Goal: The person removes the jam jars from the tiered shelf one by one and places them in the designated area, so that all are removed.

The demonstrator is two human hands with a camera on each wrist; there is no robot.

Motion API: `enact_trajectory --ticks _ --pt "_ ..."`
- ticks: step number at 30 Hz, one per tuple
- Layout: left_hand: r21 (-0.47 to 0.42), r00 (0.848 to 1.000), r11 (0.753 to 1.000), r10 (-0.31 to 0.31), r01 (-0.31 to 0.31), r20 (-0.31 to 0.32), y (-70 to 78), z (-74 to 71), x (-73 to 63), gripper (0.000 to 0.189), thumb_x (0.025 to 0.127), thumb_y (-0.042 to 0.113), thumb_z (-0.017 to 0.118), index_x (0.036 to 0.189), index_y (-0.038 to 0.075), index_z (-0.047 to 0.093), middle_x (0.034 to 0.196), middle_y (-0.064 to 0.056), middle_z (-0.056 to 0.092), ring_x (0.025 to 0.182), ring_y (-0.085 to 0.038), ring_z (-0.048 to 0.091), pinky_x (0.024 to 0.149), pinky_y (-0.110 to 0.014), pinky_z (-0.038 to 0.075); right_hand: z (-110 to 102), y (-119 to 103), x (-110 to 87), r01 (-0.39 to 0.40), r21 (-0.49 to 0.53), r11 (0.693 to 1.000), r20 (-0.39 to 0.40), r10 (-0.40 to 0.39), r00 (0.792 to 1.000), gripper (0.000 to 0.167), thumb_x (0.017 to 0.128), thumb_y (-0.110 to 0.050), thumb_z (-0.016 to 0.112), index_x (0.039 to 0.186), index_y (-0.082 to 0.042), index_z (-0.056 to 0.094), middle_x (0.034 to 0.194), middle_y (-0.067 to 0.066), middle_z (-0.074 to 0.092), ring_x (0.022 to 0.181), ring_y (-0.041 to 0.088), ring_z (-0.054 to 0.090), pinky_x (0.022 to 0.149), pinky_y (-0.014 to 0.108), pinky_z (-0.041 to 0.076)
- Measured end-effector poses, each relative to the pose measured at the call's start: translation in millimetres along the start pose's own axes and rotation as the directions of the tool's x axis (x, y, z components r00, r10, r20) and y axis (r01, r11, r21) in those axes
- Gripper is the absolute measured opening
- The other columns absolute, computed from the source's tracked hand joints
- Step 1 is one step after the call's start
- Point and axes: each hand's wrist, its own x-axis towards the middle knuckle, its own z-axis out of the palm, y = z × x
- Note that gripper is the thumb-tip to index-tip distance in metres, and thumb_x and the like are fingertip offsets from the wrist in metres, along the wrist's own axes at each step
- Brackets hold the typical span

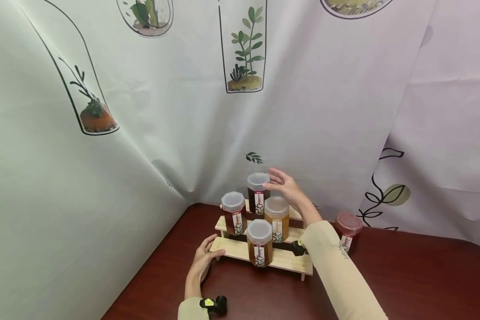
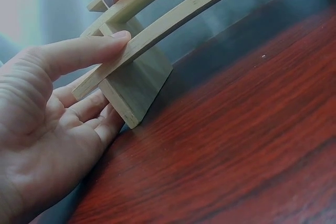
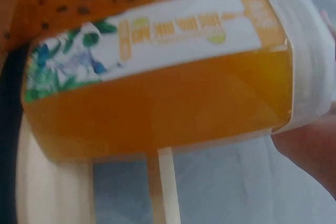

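A three-step wooden stand (image 1: 292, 261) holds several lidded jars with printed labels. My left hand (image 1: 202, 262) holds the left end of its lowest step, with the thumb (image 2: 107, 48) on top and the fingers below. Up at the highest step, my right hand (image 1: 289, 189) has its fingers spread beside the lid of a dark jar (image 1: 258, 195), the thumb overlapping the lid's edge. A yellow jar (image 1: 277, 222) and a dark red jar (image 1: 234, 215) stand on the middle step. An amber jar (image 1: 260, 244) stands upright on the lowest one.
Another red jar (image 1: 349, 229) stands on the dark red table (image 1: 416, 271), right of the stand and partly behind my right sleeve (image 1: 336, 262). Plant-printed cloth (image 1: 320, 111) hangs close behind the stand and along the left side.
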Motion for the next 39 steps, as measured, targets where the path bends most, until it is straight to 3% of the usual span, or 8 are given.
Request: enact_trajectory --ticks 4,8,15,22,26,30,35,39 --pt "0.007 1.000 1.000 0.013 -0.013 -0.007 0.8 0.0 0.0 0.076 0.080 -0.006 0.070 0.147 -0.005 0.033 0.150 -0.030 0.036 0.094 -0.002 0.057 0.073 -0.018 0.047 -2.6 0.8 9.0 -0.023 -0.039 0.999 0.088 0.026 0.996 0.079 0.091 -0.016 0.065 0.156 -0.011 0.020 0.159 0.021 0.026 0.147 0.039 0.025 0.119 0.055 0.019" --pt "0.033 1.000 0.999 0.007 -0.007 0.000 0.8 -0.4 -2.3 0.077 0.081 -0.003 0.072 0.147 -0.006 0.032 0.151 -0.031 0.035 0.096 -0.001 0.056 0.073 -0.018 0.046 -3.0 5.1 16.2 -0.039 -0.058 0.998 0.158 0.048 0.986 0.082 0.089 -0.014 0.067 0.156 -0.013 0.020 0.156 0.021 0.033 0.145 0.038 0.030 0.118 0.054 0.023" --pt "0.031 1.000 0.999 0.025 -0.025 0.008 -1.2 1.9 -2.7 0.077 0.081 -0.001 0.072 0.147 -0.005 0.032 0.151 -0.031 0.035 0.096 0.001 0.057 0.076 -0.016 0.047 -5.8 12.0 18.7 -0.027 -0.028 0.999 0.154 0.031 0.988 0.081 0.087 -0.010 0.069 0.155 -0.013 0.024 0.155 0.020 0.036 0.145 0.038 0.030 0.116 0.052 0.027" --pt "0.037 1.000 0.999 0.014 -0.014 -0.004 -1.5 1.6 -2.1 0.077 0.081 -0.003 0.072 0.147 -0.006 0.032 0.152 -0.031 0.034 0.096 -0.001 0.056 0.075 -0.017 0.047 -3.4 14.7 19.2 -0.040 -0.105 0.994 0.061 0.047 0.997 0.077 0.083 -0.016 0.075 0.149 -0.009 0.037 0.149 0.019 0.046 0.141 0.036 0.039 0.112 0.051 0.035" --pt "0.049 1.000 0.999 0.021 -0.020 -0.009 0.3 -1.8 -1.2 0.077 0.081 -0.004 0.071 0.147 -0.006 0.032 0.153 -0.030 0.033 0.096 0.001 0.056 0.076 -0.016 0.047 1.4 16.7 21.2 -0.041 -0.102 0.994 -0.012 0.040 0.999 0.075 0.081 -0.017 0.078 0.146 -0.012 0.043 0.145 0.016 0.050 0.138 0.034 0.045 0.109 0.049 0.039" --pt "0.063 1.000 0.998 0.022 -0.021 -0.015 1.2 -3.8 -1.8 0.077 0.082 -0.002 0.071 0.148 -0.005 0.031 0.154 -0.029 0.032 0.099 0.002 0.056 0.079 -0.014 0.047 3.4 18.4 24.2 -0.038 -0.065 0.997 -0.089 0.032 0.995 0.074 0.082 -0.018 0.077 0.147 -0.012 0.042 0.147 0.016 0.049 0.139 0.033 0.042 0.113 0.051 0.034" --pt "0.080 1.000 0.997 0.009 -0.008 -0.015 -1.1 -3.0 -4.2 0.077 0.083 -0.001 0.071 0.148 -0.005 0.031 0.153 -0.029 0.033 0.102 -0.001 0.056 0.080 -0.014 0.046 -5.3 12.5 21.4 0.021 0.115 0.993 -0.231 0.006 0.973 0.075 0.081 -0.008 0.074 0.148 -0.009 0.040 0.149 0.017 0.045 0.140 0.032 0.039 0.119 0.050 0.023" --pt "0.074 1.000 0.997 0.018 -0.017 -0.002 -0.8 -0.2 -3.4 0.077 0.083 -0.001 0.071 0.148 -0.004 0.031 0.153 -0.029 0.034 0.102 -0.001 0.057 0.081 -0.015 0.046 -25.9 -2.5 8.5 0.103 0.194 0.976 -0.339 -0.031 0.940 0.073 0.083 -0.001 0.068 0.149 -0.007 0.037 0.140 0.010 0.051 0.131 0.022 0.045 0.119 0.043 0.025"
